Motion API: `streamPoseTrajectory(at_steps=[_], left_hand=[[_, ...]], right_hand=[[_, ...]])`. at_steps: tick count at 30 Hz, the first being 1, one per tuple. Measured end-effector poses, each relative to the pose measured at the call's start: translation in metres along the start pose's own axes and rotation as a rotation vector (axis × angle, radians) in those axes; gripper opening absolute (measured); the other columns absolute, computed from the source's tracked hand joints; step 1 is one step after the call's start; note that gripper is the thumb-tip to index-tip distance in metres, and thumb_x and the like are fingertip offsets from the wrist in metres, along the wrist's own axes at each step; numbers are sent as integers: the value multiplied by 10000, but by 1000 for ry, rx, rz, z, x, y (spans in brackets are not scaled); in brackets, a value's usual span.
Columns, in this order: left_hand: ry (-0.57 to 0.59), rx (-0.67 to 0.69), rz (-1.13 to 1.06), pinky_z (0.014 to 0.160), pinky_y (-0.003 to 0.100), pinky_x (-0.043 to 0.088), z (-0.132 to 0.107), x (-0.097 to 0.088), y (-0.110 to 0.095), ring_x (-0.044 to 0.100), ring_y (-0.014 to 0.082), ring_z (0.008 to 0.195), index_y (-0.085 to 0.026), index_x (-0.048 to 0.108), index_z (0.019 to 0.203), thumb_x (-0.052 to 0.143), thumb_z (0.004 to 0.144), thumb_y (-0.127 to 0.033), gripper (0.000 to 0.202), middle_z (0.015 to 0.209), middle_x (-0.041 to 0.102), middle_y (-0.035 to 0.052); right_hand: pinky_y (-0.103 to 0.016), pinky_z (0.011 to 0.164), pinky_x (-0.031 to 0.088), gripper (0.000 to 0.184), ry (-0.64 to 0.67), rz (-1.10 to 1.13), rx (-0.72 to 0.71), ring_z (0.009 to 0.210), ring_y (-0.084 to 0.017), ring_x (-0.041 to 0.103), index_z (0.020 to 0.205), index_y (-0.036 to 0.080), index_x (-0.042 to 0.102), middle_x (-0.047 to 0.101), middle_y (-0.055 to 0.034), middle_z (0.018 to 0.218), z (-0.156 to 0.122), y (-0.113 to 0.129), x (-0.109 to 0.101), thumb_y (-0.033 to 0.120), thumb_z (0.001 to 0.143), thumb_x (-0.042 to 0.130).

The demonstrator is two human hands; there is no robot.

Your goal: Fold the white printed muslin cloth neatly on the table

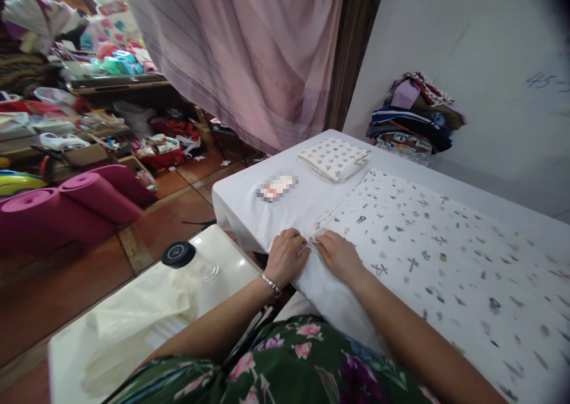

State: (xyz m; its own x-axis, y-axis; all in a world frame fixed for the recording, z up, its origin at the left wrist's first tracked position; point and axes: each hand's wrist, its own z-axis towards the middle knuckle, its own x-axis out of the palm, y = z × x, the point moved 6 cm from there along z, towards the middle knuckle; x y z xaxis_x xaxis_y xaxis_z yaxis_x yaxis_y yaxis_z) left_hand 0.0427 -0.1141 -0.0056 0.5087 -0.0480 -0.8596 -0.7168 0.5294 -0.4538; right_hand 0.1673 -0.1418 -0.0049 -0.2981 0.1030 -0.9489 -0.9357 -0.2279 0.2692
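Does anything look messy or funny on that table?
Not really. The printed cloth lies flat; only its corner puckers where the left hand and right hand pinch it. The folded cloth sits neat.

Wall (481, 41), far right: handwritten mark (541, 81) in dark pen, reads "45" and a dash, then runs blurred to the frame edge. Packet (276, 188) on white table cover (240, 208): pixelated, unreadable. Black round lid (178, 253): pale emblem, illegible.
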Motion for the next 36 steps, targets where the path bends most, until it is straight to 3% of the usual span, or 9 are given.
streamPoseTrajectory(at_steps=[6, 13, 19, 22, 27, 32, 36], left_hand=[[-7, -14, -27, 815, 353, 387, 4, 1, -1, 511, 192, 918, -202, 634, 814, 548, 806, -269, 109, 953, 568, 42], [-7, -40, -48, 810, 358, 379, 6, 5, -1, 509, 198, 928, -199, 622, 800, 578, 792, -308, 118, 962, 572, 41], [-28, -39, -82, 809, 337, 382, 11, 7, -5, 526, 187, 910, -193, 591, 736, 571, 753, -205, 28, 923, 590, 33], [-29, -115, -199, 753, 295, 410, 14, 4, -1, 550, 153, 807, -185, 579, 727, 551, 731, -175, 30, 825, 606, 17], [20, -304, -492, 560, 233, 407, 17, 12, 16, 541, 111, 591, -187, 539, 703, 544, 728, -244, 62, 637, 602, -23], [65, -433, -858, 468, 210, 420, 19, 27, 23, 563, 108, 510, -187, 475, 712, 568, 715, -249, 112, 559, 590, -30], [69, -459, -1044, 464, 210, 456, 18, 31, 18, 584, 106, 520, -185, 475, 800, 607, 694, -262, 187, 595, 566, -49]], right_hand=[[-263, 681, 392, 122, 41, -62, 8, 916, -197, 511, 966, 205, 554, 557, -66, 973, -3, 2, 1, 275, 887, 492], [-263, 698, 393, 157, 77, -43, 38, 904, -183, 519, 962, 201, 575, 556, -69, 955, 0, -3, 2, 196, 908, 427], [-243, 726, 395, 146, -63, 192, 41, 818, -146, 520, 870, 185, 549, 538, -30, 858, 0, -15, -8, 175, 906, 409], [-244, 747, 403, 145, -126, 261, 32, 836, -146, 521, 884, 188, 541, 538, -30, 876, -4, -17, -14, 192, 912, 399], [-250, 754, 416, 176, -84, 197, 22, 867, -155, 530, 959, 205, 556, 551, -42, 927, -7, -9, -12, 215, 924, 384], [-255, 733, 422, 178, -99, 145, 1, 863, -165, 534, 960, 203, 560, 556, -53, 913, -8, -4, -10, 209, 924, 386], [-256, 723, 422, 180, -99, 125, -8, 844, -161, 532, 940, 201, 558, 558, -54, 905, -8, -1, -7, 208, 928, 379]])
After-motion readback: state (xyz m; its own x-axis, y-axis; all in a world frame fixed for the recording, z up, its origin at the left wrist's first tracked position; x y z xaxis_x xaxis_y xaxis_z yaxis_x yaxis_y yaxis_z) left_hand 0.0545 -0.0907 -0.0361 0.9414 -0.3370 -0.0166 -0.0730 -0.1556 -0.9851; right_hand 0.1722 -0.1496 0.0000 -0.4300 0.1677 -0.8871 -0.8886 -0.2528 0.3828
